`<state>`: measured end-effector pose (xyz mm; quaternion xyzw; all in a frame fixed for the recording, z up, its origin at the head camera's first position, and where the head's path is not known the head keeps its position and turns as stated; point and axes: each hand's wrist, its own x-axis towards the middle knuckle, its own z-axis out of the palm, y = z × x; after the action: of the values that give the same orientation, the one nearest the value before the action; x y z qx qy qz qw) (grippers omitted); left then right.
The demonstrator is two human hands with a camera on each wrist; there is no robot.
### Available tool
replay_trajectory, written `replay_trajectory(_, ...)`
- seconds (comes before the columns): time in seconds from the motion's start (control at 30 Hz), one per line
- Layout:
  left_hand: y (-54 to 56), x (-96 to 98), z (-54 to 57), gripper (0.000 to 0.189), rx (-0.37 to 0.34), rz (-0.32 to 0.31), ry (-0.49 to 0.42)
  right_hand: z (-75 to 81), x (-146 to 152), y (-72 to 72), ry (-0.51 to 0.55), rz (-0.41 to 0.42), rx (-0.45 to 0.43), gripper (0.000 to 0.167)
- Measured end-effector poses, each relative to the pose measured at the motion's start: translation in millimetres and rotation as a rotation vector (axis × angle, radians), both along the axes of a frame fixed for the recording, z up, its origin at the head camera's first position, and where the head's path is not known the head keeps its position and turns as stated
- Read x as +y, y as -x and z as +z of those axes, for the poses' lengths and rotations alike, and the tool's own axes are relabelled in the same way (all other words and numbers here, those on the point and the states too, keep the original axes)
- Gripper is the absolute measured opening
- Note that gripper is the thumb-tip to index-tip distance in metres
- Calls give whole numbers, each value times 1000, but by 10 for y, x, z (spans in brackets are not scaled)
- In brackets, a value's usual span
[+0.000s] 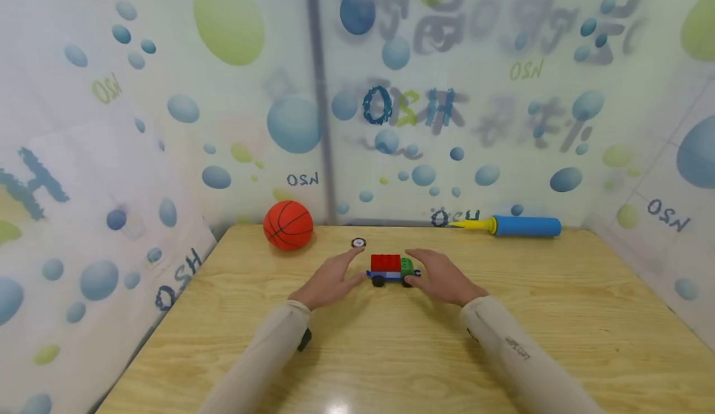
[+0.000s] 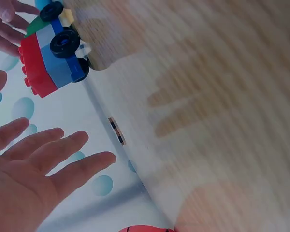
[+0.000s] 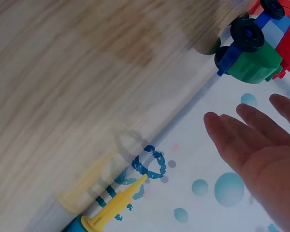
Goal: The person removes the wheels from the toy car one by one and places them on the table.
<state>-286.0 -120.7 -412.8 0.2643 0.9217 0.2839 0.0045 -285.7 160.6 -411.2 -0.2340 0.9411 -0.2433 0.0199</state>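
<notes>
A toy brick truck (image 1: 386,264) with a red load, green cab, blue base and black wheels stands on the wooden table (image 1: 385,352). To its left is my left hand (image 1: 329,280), fingers spread and fairly straight. On the cab side is my right hand (image 1: 447,275), fingers likewise extended. In the left wrist view, a gap shows between the left hand (image 2: 43,174) and the truck (image 2: 50,53). The right wrist view shows the right hand (image 3: 261,145) apart from the green cab (image 3: 255,63). Neither hand holds anything.
A small red basketball (image 1: 288,226) sits at the back left. Behind the truck lies a round dark-rimmed chip (image 1: 359,243). A blue hand pump (image 1: 525,226) with a yellow nozzle lies along the back right edge. Printed panels (image 1: 268,79) enclose the table's back and sides.
</notes>
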Motion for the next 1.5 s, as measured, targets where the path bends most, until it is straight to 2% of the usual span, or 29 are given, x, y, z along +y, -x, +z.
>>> replay_trajectory(0.17, 50, 40, 12, 55, -11, 4, -33, -32, -43, 66, 40, -29, 17, 60)
replay_trajectory(0.37, 105, 110, 5, 51, -113, 2, -125, -61, -78, 85, 98, -41, -19, 57)
replay_trajectory(0.57, 140, 215, 59, 47, -142, -2, -154, -77, -128, 111, 123, -85, -17, 50)
replay_trajectory(0.67, 152, 247, 69, 45, -138, -3, -143, -56, -162, 132, 112, -103, -30, 45)
replay_trajectory(0.87, 202, 290, 22, 40, -55, -16, -109, -5, -195, 139, 98, -118, -19, 40)
replay_trajectory(1.0, 219, 317, 29, 38, -20, -1, -95, -1, -210, 155, 108, -128, -10, 38)
replay_trajectory(1.5, 221, 306, 46, 36, -59, 17, -95, 33, -202, 184, 142, -122, -17, 34)
